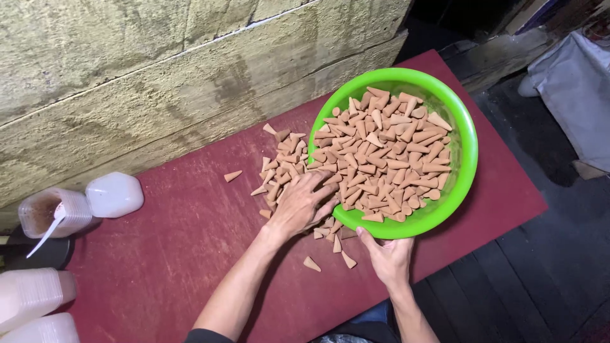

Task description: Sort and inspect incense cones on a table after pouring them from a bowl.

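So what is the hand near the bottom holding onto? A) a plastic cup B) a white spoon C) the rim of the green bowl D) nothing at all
C: the right hand has its grip on the near rim of the tilted green bowl, which is full of little brown cones, while the left hand rests on the cones spilled on the red table.

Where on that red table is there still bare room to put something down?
Bare red tabletop lies between the plastic containers and the left hand, which rests on the spilled brown cones. It is crowded around the green bowl, gripped by the right hand.
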